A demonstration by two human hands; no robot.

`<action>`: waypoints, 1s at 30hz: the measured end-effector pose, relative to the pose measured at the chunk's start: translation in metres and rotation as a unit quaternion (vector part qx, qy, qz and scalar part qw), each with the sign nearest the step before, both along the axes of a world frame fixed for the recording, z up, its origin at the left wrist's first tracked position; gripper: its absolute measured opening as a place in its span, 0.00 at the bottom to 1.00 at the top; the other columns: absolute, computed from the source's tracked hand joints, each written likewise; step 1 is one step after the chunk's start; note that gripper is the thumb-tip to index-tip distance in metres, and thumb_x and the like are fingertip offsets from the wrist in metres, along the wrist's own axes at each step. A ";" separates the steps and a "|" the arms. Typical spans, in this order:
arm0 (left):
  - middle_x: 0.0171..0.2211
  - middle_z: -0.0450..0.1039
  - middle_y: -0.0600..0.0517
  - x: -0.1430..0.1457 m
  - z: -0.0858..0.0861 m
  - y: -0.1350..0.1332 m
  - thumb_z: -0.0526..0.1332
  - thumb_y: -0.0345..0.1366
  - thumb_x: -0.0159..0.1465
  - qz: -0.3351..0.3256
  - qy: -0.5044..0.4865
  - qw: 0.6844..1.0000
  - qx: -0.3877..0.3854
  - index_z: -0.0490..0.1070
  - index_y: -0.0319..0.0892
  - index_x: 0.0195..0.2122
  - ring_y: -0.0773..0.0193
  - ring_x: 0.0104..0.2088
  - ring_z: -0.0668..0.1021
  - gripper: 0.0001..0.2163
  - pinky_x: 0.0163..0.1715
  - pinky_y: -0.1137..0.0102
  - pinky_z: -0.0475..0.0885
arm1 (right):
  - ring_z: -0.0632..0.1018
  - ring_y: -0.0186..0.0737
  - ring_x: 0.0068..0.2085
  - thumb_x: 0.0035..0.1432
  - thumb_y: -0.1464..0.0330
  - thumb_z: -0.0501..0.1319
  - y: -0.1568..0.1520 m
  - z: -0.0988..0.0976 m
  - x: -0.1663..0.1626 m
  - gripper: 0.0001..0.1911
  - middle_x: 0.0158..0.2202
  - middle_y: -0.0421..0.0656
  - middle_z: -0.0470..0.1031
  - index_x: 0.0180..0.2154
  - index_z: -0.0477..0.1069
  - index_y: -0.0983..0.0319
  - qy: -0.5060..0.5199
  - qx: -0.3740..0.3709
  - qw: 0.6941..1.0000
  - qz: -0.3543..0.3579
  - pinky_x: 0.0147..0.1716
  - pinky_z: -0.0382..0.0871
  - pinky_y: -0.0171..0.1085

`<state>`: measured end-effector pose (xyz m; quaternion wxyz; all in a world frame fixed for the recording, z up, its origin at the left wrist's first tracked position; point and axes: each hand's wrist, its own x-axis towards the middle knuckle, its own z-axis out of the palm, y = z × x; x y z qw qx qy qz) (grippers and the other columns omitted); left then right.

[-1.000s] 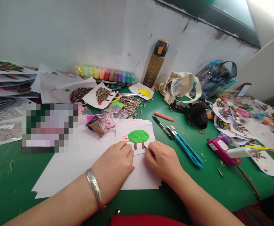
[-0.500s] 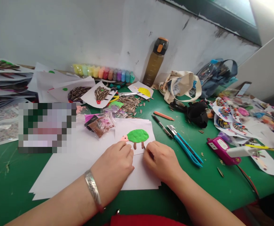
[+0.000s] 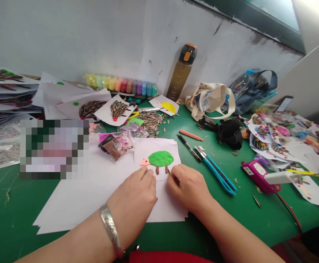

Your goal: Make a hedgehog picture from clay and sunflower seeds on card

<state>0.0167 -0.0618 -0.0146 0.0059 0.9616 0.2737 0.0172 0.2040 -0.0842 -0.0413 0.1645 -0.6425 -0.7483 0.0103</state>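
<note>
**One green-bodied animal (image 3: 160, 159) on one small card (image 3: 177, 157)**

Nearest us, one silver bracelet (image 3: 110, 224) circles the left wrist. We see the left hand (image 3: 136, 197) with its fingers bent and close together, and the right hand (image 3: 188, 186) curled into a loose fist. One slim dark tip (image 3: 169, 171) shows beside the right fingertips; we cannot tell whether that hand grips it, nor whether the left holds anything.

Beneath both lie white sheets (image 3: 85, 193), too overlapped to count. The animal lies just beyond and between the hands: its one pink head (image 3: 144, 162) is just past the left fingers, and its two brown legs (image 3: 166, 169) stand near the right fingertips.

To the right on the green counter (image 3: 173, 233), we count one blue cutter (image 3: 216, 171), one black pen (image 3: 189, 147) and one orange stick (image 3: 191, 135). Farther back are uncounted striped seeds (image 3: 151, 122) and one bottle (image 3: 179, 76).
</note>
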 end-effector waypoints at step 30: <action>0.47 0.76 0.38 0.002 -0.005 -0.006 0.59 0.34 0.63 0.015 0.007 0.999 0.034 0.77 0.34 0.42 0.47 0.49 0.74 0.12 0.46 0.58 0.68 | 0.64 0.32 0.25 0.59 0.71 0.52 0.006 0.000 0.002 0.13 0.22 0.37 0.64 0.22 0.59 0.61 0.028 -0.013 1.000 0.004 0.26 0.50 0.35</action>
